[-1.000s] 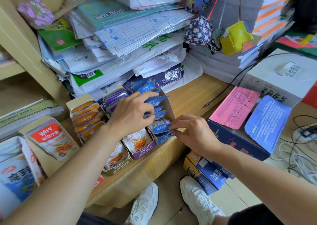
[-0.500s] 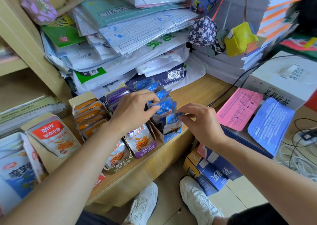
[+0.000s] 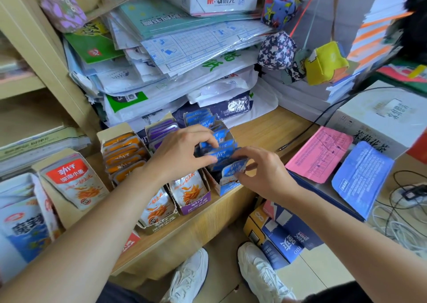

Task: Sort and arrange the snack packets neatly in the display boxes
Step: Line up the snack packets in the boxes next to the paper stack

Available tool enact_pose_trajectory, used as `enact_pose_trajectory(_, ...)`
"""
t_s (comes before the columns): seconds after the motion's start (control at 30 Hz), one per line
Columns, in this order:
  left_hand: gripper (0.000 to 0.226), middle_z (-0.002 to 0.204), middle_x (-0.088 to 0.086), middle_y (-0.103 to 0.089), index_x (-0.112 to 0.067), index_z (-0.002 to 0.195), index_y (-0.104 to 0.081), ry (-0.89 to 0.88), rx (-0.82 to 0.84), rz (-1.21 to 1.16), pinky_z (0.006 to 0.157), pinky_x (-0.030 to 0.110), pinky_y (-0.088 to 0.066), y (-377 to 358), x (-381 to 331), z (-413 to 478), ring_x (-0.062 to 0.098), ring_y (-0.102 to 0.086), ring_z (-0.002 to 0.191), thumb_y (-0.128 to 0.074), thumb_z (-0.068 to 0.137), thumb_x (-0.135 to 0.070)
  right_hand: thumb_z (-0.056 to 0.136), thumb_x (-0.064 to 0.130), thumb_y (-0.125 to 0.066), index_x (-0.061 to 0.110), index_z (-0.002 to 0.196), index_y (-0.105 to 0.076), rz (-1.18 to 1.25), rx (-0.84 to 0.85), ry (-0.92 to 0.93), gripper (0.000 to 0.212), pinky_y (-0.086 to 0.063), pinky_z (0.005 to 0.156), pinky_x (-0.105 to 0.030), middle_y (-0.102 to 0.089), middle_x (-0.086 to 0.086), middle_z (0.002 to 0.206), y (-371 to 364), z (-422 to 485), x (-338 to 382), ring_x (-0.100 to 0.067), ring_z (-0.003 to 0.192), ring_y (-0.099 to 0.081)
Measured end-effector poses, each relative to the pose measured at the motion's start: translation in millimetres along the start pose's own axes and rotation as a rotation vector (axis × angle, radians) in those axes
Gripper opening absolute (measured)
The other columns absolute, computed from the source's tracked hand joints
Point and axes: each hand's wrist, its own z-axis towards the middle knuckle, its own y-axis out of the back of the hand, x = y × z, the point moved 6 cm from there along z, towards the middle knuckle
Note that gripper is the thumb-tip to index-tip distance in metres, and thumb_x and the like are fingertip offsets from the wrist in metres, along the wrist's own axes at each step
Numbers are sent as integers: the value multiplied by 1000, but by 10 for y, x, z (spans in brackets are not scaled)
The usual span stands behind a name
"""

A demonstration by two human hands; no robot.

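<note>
At the counter's (image 3: 265, 127) front edge, left hand (image 3: 182, 152) and right hand (image 3: 265, 175) both pinch tilted blue packets (image 3: 221, 153) inside the blue box (image 3: 227, 188); orange box (image 3: 124, 157) and purple box (image 3: 161, 129) appear filed, blue row judged unfinished.

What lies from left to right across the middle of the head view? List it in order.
Red-label packet → orange packets → purple packets → blue packets → pink sheet → blue sheet.
</note>
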Motion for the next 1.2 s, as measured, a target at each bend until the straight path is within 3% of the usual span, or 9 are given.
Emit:
enact_pose_trajectory(0.1,15,114,-21,-64,-30,89,-72,-29,35,51,89,34,-47,-10,-1,-52,3,-61,100,-83,79,-31,82,19,-80,20,107,-72,-47,64,-53,26,-55,80,-30,-68,11,104,-20,-30,-14,-8,93,-62)
enact_pose_trajectory(0.27,11,72,-14,-57,-24,85,-65,36,-52,40,65,29,-35,19,-15,1,-3,-49,63,-73,89,-31,87,17,-77,19,110,-70,-22,11,-133,24,-57,73,-31,-68,9,99,150,115,8,-11,85,-66)
enact_pose_trajectory(0.4,12,53,-8,-45,-23,87,-63,140,-54,-5,56,29,-32,31,42,52,10,-42,48,-70,92,-31,82,13,-81,17,107,-63,26,-36,-135,32,-57,71,-28,-66,8,100,218,205,52,-8,86,-65)
enact_pose_trajectory(0.5,12,60,-5,-56,-25,83,-61,202,-55,-33,59,34,-40,12,62,128,22,-52,57,-70,91,-26,72,14,-89,18,115,-59,50,-105,-110,53,-57,69,-26,-57,6,110,125,166,78,-10,86,-62)
enact_pose_trajectory(0.67,15,72,-8,-67,-37,86,-65,237,-40,-46,64,32,-50,-39,109,143,13,-61,64,-72,86,-24,71,23,-90,23,132,-52,227,-222,-318,72,-56,83,-21,-64,15,109,-39,-46,-68,0,95,-63)
enact_pose_trajectory(0.87,57,120,-17,-69,-45,133,-55,138,94,-164,98,31,-51,29,67,-76,-2,-64,108,-78,83,-27,85,14,-79,33,147,-40,363,-201,-349,76,-39,103,-14,-48,32,133,-131,-171,-9,9,124,-48)
enact_pose_trajectory(1.0,36,95,-17,-68,-36,109,-69,117,-76,-139,76,29,-54,317,-15,-190,8,-66,86,-83,75,-31,89,4,-73,22,159,-17,530,-136,-394,91,-33,106,-7,-34,23,148,-210,-183,-4,3,141,-34)
enact_pose_trajectory(1.13,39,80,-16,-69,-37,99,-72,213,69,-181,64,19,-53,176,-94,-304,4,-67,63,-93,66,-36,87,3,-73,24,155,-33,463,-124,-358,81,-33,118,-27,-45,14,151,-188,-167,-12,3,141,-37)
enact_pose_trajectory(1.2,31,74,-20,-70,-35,93,-72,227,43,-160,65,18,-52,74,-106,-307,1,-65,62,-92,69,-33,88,1,-72,23,155,-33,466,-89,-344,81,-34,116,-21,-45,19,149,-191,-163,15,13,136,-37)
